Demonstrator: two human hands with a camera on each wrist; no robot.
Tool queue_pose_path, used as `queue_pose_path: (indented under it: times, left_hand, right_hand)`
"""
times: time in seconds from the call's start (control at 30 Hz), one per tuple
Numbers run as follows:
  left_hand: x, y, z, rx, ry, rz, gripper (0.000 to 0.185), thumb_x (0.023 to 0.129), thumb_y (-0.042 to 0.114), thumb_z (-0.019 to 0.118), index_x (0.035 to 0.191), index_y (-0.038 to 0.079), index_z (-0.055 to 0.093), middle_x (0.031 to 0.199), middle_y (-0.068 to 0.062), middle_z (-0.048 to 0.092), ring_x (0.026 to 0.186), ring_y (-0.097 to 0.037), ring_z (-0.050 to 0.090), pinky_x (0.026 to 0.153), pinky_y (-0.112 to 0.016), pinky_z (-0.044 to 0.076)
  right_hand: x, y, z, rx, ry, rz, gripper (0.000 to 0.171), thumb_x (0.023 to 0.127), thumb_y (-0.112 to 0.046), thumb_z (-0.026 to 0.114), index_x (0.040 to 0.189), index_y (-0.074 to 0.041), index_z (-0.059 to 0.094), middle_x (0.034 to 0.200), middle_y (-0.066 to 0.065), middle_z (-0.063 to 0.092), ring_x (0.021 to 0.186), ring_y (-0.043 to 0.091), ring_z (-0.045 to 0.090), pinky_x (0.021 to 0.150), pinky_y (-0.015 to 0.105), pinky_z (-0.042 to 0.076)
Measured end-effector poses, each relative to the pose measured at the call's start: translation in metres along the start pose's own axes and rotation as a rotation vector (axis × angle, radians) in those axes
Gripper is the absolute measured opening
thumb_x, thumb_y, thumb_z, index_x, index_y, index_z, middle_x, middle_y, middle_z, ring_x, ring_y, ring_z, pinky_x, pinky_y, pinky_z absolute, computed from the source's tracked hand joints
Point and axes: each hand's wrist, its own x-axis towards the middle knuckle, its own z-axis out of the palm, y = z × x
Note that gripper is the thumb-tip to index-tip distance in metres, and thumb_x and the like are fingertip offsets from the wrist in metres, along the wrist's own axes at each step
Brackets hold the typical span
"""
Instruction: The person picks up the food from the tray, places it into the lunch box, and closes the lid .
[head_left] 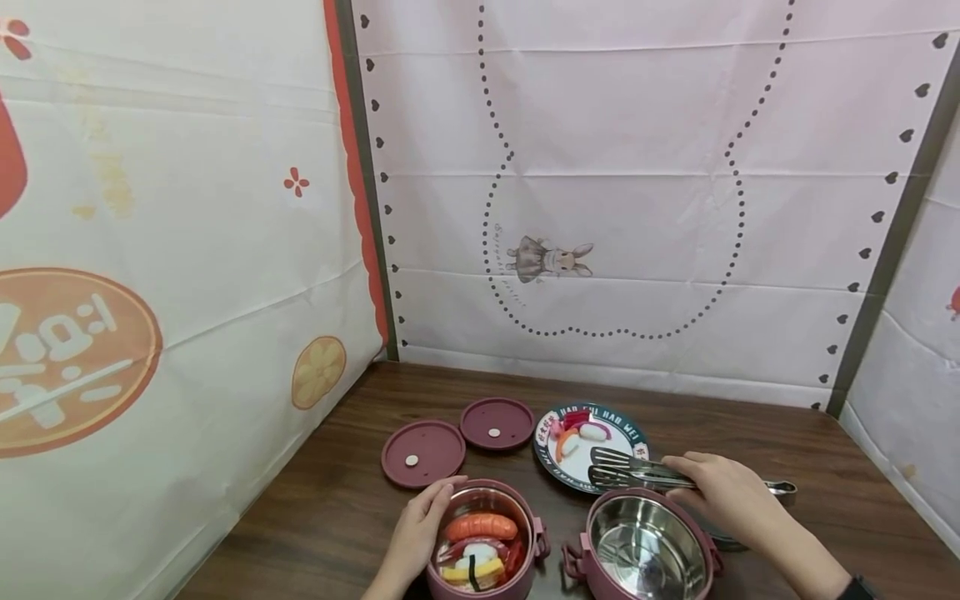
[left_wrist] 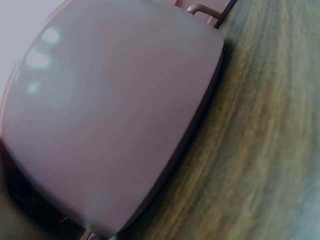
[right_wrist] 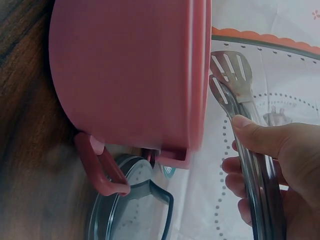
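Note:
My left hand (head_left: pixel 417 525) grips the rim and side of a maroon lunch container (head_left: pixel 486 542) filled with toy food, including a sausage (head_left: pixel 481 527). The left wrist view is filled by that container's pink wall (left_wrist: pixel 110 110). My right hand (head_left: pixel 723 493) holds metal tongs (head_left: pixel 637 471), their slotted tips nearly together over the near edge of a plate (head_left: pixel 558 467) with toy food pieces on it. In the right wrist view, fingers and thumb wrap the tongs (right_wrist: pixel 240 100) beside an empty steel-lined container (right_wrist: pixel 130 75). That empty container (head_left: pixel 645 546) stands just below the right hand.
Two round maroon lids (head_left: pixel 422 452) (head_left: pixel 496 422) lie on the dark wooden table (head_left: pixel 315 508) behind the containers. Patterned cloth walls (head_left: pixel 615 192) enclose the table at left, back and right. A dark-rimmed lid (right_wrist: pixel 130 210) shows under the empty container.

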Motion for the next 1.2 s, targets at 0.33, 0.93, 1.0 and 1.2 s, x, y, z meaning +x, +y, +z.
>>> queue_pose_path:
  times: [0.33,0.93,1.0,1.2]
  left_hand:
    - [0.004,0.010,-0.006,0.179,0.023,0.078,0.034,0.102,0.039,0.054,0.129,0.022,0.065,0.130,0.003,0.068,0.126,-0.020,0.059,0.106,-0.042,0.048]
    - [-0.014,0.109,0.085,0.089,-0.263,0.337,0.061,0.091,0.047,0.068,0.145,0.025,0.049,0.152,-0.001,0.049,0.139,-0.030,0.046,0.110,-0.060,0.038]
    - [-0.017,0.110,0.097,0.086,-0.309,0.317,0.066,0.091,0.049,0.069,0.148,0.027,0.045,0.155,-0.001,0.045,0.141,-0.031,0.043,0.110,-0.062,0.038]
    - [-0.021,0.102,0.128,0.077,-0.417,0.237,0.083,0.087,0.045,0.075,0.156,0.029,0.031,0.163,-0.002,0.032,0.148,-0.037,0.028,0.110,-0.070,0.031]
  right_hand:
    - [-0.007,0.007,0.000,-0.006,0.061,0.002,0.040,0.078,-0.033,0.081,0.111,-0.012,0.075,0.094,-0.002,0.074,0.082,0.018,0.071,0.068,0.037,0.056]
    - [-0.021,0.018,-0.003,0.013,0.035,0.045,0.040,0.081,-0.032,0.080,0.114,-0.011,0.073,0.084,-0.012,0.067,0.065,-0.003,0.052,0.058,0.027,0.045]
    - [-0.022,0.020,-0.004,0.018,0.042,0.046,0.040,0.081,-0.032,0.080,0.114,-0.011,0.073,0.080,-0.014,0.063,0.063,-0.006,0.045,0.057,0.025,0.042]
    - [-0.028,0.024,-0.003,0.011,0.062,0.042,0.041,0.080,-0.033,0.080,0.113,-0.011,0.073,0.078,-0.017,0.060,0.063,-0.007,0.040,0.056,0.025,0.040]
